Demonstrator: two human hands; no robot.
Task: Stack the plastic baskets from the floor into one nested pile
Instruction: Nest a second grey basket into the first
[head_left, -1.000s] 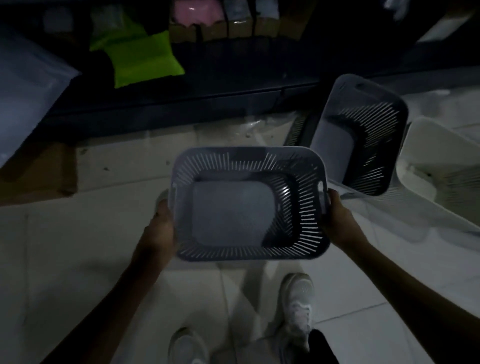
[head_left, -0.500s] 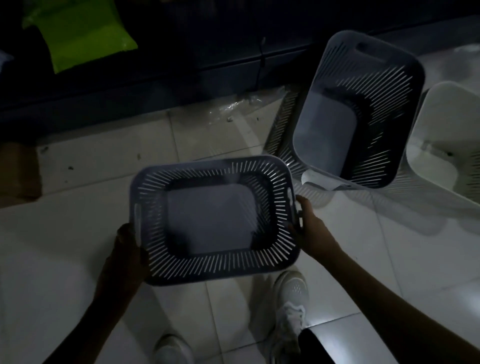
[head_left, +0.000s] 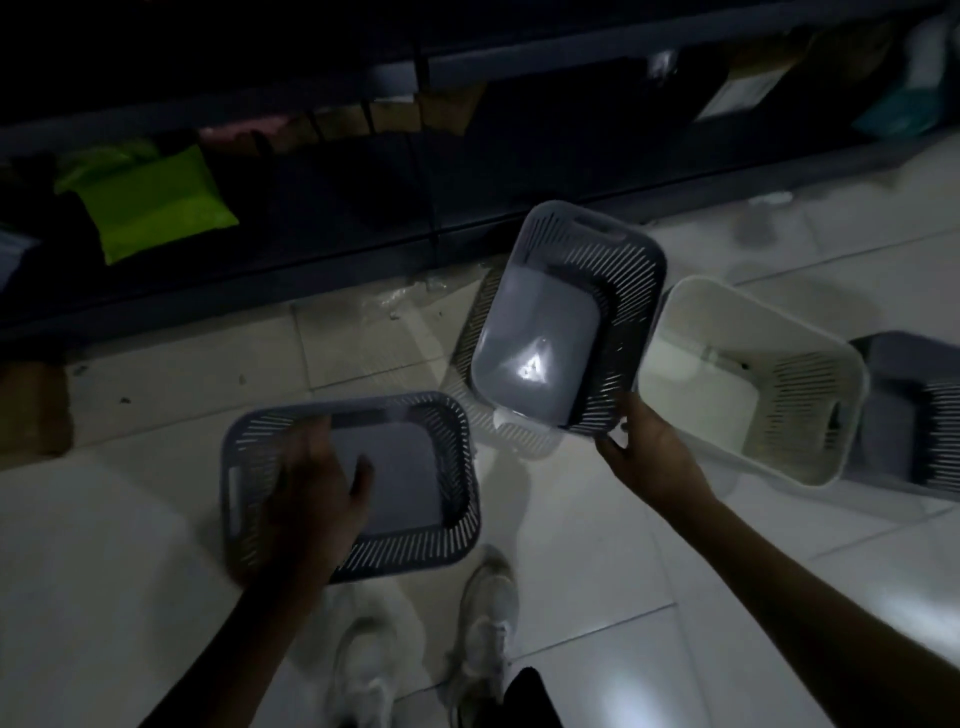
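A grey slotted basket (head_left: 410, 467) sits upright on the tiled floor at lower left. My left hand (head_left: 311, 493) hovers over its left half, blurred, with the fingers apart and nothing in them. A second grey basket (head_left: 566, 322) leans tilted at centre, its opening facing me. My right hand (head_left: 649, 452) grips that basket's near right corner, thumb and fingers pinching the rim. Beside it on the right lies a white basket (head_left: 748, 379) on its side. Another grey basket (head_left: 914, 415) shows partly at the right edge.
Dark low shelving (head_left: 363, 249) runs along the back, holding a bright green packet (head_left: 150, 208) and cardboard boxes. A brown box (head_left: 31, 405) stands at the left edge. My two white shoes (head_left: 483, 623) are just below the first basket.
The basket I held in both hands has gone down to the floor at left. My left hand let go and opened; my right hand moved right onto the tilted grey basket's rim.
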